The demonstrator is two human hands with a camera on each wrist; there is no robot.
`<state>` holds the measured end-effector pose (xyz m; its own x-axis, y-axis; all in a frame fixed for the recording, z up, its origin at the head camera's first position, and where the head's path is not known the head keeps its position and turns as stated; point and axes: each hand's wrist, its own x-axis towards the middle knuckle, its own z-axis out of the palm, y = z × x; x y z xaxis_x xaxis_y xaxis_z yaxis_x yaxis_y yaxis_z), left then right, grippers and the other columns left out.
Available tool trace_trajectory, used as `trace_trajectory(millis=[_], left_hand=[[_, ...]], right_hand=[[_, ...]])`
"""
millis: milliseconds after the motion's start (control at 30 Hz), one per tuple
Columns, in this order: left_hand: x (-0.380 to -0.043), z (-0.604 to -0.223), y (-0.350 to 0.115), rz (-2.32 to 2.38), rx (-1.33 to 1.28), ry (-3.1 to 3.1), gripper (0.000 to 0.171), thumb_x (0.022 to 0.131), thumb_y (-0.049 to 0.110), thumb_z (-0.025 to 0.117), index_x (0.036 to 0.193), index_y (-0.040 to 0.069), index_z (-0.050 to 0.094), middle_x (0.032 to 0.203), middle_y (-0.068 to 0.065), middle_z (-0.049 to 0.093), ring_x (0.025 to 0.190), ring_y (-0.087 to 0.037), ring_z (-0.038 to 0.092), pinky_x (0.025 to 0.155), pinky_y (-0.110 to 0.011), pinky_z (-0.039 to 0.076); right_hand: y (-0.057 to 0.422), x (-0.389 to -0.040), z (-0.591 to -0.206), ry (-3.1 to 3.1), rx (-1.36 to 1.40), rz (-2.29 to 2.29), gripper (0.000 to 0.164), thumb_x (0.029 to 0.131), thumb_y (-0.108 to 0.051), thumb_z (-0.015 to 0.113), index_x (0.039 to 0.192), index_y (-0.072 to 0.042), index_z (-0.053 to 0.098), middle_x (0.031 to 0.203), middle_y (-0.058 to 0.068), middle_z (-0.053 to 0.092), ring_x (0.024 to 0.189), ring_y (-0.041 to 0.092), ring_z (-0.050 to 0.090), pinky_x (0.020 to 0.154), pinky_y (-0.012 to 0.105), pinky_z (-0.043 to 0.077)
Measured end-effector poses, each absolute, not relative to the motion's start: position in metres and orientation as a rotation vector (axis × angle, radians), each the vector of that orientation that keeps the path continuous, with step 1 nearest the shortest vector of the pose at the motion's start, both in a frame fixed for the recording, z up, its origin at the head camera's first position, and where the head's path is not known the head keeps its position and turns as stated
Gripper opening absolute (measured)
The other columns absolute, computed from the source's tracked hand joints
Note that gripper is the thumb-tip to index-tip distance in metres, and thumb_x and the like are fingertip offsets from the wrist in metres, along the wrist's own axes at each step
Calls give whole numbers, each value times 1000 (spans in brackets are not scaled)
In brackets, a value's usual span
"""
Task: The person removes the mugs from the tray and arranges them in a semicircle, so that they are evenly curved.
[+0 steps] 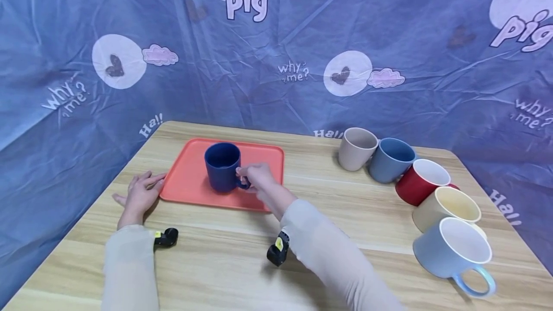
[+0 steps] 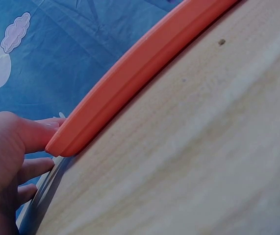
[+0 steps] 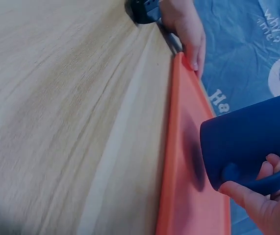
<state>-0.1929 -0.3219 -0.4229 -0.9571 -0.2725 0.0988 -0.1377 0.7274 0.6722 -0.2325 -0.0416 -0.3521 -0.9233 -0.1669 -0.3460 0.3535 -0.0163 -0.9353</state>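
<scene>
A dark blue mug [image 1: 222, 169] is over the red-orange tray [image 1: 183, 176], its mouth upward. My right hand [image 1: 259, 179] grips the mug by its handle [image 3: 272, 183], fingers passing through the loop in the right wrist view. That view shows the mug's shadow on the tray beneath it. At the tray's near left corner, my left hand [image 1: 142, 193] touches the rim with its fingers loosely spread. The left wrist view has the left hand's fingers [image 2: 34, 134] right against the tray corner [image 2: 63, 142].
Along the table's right side stands a curved row of mugs: greyish-beige [image 1: 356, 150], slate blue [image 1: 390, 161], red [image 1: 419, 184], cream [image 1: 445, 208] and light blue [image 1: 451, 248]. A blue printed cloth [image 1: 281, 37] hangs behind the wooden table [image 1: 224, 253].
</scene>
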Motion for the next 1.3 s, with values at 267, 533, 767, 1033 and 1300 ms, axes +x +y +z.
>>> trace_trajectory(millis=[267, 533, 767, 1033, 1300], left_hand=[[-193, -422, -321, -1037, 332, -2751, 42, 90, 35, 40, 118, 6, 52, 134, -24, 26, 125, -42, 2, 76, -59, -30], [-191, -425, -323, -1030, 324, -2749, 44, 90, 37, 39, 118, 6, 52, 134, -24, 26, 125, -42, 2, 75, -59, -30], [-192, -428, -323, -1050, 314, -2711, 46, 88, 44, 39, 117, 11, 54, 134, -21, 28, 126, -40, 3, 76, -56, -32], [-191, -422, -319, -1046, 300, -2728, 42, 90, 35, 40, 117, 5, 52, 133, -25, 27, 124, -44, 3, 74, -61, -30], [-191, -424, -320, -1048, 308, -2731, 41, 90, 32, 41, 117, 4, 52, 133, -25, 27, 124, -43, 3, 75, -60, -30]], right_hand=[[-17, -221, -335, 1865, 139, -2062, 9, 80, -5, 57, 83, 3, 60, 72, 8, 52, 59, 16, 47, 67, 38, 47], [16, -203, -315, 1933, 116, -2027, 14, 81, -5, 57, 90, 5, 59, 69, 6, 54, 57, 14, 46, 61, 34, 48], [43, -196, -310, 1952, 104, -2079, 15, 81, -3, 56, 91, 8, 57, 71, 6, 55, 59, 12, 46, 63, 36, 50], [71, -186, -311, 1941, 62, -2119, 7, 80, -3, 56, 76, 0, 59, 58, 3, 49, 60, 13, 48, 61, 33, 50], [99, -172, -315, 1915, 27, -2159, 12, 81, -2, 55, 72, -5, 62, 57, 2, 51, 60, 13, 50, 60, 32, 50]])
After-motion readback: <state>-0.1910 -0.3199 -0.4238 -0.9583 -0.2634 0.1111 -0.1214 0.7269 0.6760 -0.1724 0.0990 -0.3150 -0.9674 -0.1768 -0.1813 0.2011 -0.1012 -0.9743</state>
